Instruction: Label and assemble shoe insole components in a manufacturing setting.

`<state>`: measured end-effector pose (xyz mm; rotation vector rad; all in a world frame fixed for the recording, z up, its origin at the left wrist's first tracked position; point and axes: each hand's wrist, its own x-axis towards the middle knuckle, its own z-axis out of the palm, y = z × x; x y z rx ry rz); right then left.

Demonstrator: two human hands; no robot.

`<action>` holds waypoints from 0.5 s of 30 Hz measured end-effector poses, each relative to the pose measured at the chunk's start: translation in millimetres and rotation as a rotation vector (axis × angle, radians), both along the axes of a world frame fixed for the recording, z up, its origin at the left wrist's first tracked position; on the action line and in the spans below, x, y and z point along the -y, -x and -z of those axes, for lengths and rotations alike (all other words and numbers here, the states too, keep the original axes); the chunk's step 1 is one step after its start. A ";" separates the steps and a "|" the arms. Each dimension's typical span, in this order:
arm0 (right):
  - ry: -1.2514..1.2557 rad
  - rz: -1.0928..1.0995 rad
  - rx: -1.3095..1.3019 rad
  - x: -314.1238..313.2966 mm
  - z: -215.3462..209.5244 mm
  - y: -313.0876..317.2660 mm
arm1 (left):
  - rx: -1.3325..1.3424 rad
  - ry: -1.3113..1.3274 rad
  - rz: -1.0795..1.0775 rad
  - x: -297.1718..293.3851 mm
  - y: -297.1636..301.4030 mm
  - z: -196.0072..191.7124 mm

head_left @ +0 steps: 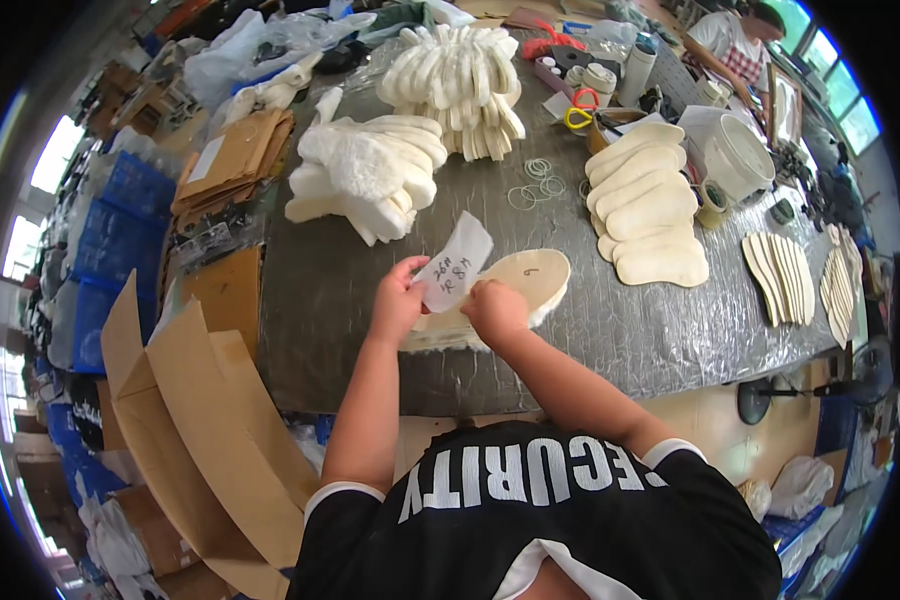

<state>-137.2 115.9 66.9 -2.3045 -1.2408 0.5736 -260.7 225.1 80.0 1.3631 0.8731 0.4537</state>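
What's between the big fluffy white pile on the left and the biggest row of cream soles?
In the head view, thin pale rings, maybe rubber bands, lie on the dark table between the fluffy pile and the cream soles.

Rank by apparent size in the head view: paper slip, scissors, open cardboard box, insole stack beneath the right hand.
1. Open cardboard box
2. Insole stack
3. Paper slip
4. Scissors (mainly handles visible)
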 end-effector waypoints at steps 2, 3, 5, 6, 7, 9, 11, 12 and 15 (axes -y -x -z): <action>0.066 0.054 0.049 -7.8 -4.6 7.6 | 0.013 -0.006 0.036 1.2 -2.7 0.3; 0.148 0.097 0.025 -12.6 -6.7 7.6 | -0.041 -0.047 0.076 -2.5 -2.6 1.6; 0.228 0.154 0.002 -18.5 -14.4 7.0 | -0.004 -0.025 0.095 -11.2 -3.1 7.2; 0.236 0.146 0.023 -19.4 -20.9 7.8 | 0.026 -0.001 0.099 -14.4 -3.1 9.7; 0.244 0.137 0.044 -19.9 -24.1 9.6 | 0.028 0.000 0.111 -17.1 -3.3 11.8; 0.218 0.149 0.110 -21.9 -14.8 15.8 | 0.013 0.075 0.080 -20.5 -6.4 12.4; 0.193 0.162 0.178 -23.4 -5.5 15.2 | -0.020 0.076 0.111 -21.8 -8.7 9.4; 0.233 0.149 0.176 -25.0 -5.3 14.0 | -0.057 0.080 0.123 -21.9 -8.4 7.5; 0.209 0.201 0.046 -23.4 -12.3 9.3 | 0.047 0.142 0.211 -34.3 -3.6 3.8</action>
